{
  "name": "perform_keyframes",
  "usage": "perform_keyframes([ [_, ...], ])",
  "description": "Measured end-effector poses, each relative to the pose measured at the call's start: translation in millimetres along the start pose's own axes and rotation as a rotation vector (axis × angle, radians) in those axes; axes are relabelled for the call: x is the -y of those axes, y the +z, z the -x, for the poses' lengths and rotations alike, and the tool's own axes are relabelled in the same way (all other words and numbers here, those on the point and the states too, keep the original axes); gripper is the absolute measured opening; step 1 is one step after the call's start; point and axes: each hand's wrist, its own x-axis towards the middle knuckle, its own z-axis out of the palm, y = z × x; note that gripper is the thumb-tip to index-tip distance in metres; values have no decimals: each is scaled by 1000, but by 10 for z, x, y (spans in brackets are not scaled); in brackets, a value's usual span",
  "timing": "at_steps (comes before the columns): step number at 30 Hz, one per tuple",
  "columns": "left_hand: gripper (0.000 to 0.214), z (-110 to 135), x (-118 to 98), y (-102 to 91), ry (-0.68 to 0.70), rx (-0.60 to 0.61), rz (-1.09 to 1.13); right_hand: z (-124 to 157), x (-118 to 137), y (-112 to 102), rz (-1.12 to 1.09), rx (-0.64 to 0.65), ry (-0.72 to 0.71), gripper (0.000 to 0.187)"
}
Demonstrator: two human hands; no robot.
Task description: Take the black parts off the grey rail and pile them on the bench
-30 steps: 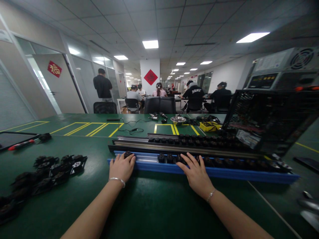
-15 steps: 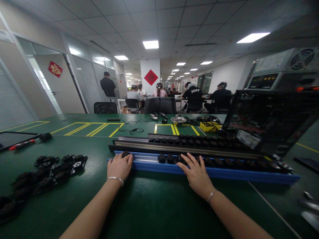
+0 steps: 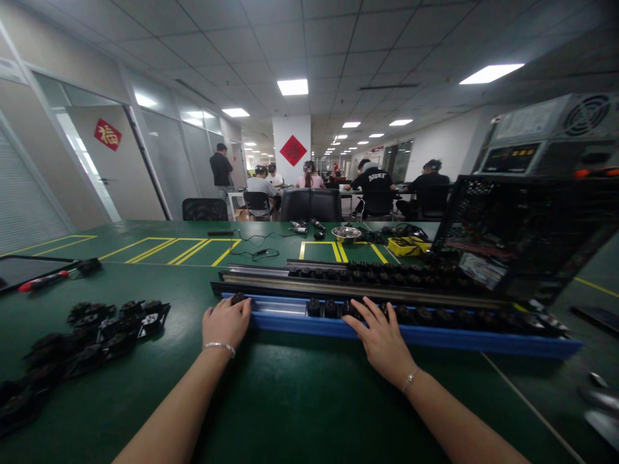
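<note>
A long blue channel-shaped rail (image 3: 285, 322) lies across the table, with a row of black socket-like blocks (image 3: 331, 308) inside it. At its left end my left hand (image 3: 225, 321) is closed around a single black block (image 3: 238, 298), partly hidden by the fingers. A bare silvery stretch of channel separates that block from the row. My right hand (image 3: 377, 332) lies with fingers spread over the row near the rail's middle, touching the blocks and the near wall. More loose black blocks (image 3: 91, 335) are clustered on the table to the left.
Behind the blue rail lie dark rails (image 3: 261, 281), some with black blocks. An open computer case (image 3: 527, 238) stands at the right. Farther back are a metal bowl (image 3: 346, 233), a yellow tray (image 3: 409, 245) and cables. A red-handled tool (image 3: 43, 281) lies left. Several people sit beyond.
My left hand has shifted slightly left along the blue rail with the black block. My right hand has stayed put. A standing person in the background has moved right.
</note>
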Motion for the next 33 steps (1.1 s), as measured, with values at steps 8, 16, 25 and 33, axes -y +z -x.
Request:
perform_keyframes([
  [8,39,-26,57,81,-67,-24,40,5,-4,3,-2,3,5,50],
  [16,40,-43,106,75,-44,-41,13,2,-11,10,9,-5,0,48],
  [25,44,-83,190,86,3,-52,-26,5,-3,12,2,-15,1,48],
  [33,40,-89,233,148,-13,-76,-47,6,9,5,-3,-15,6,47],
])
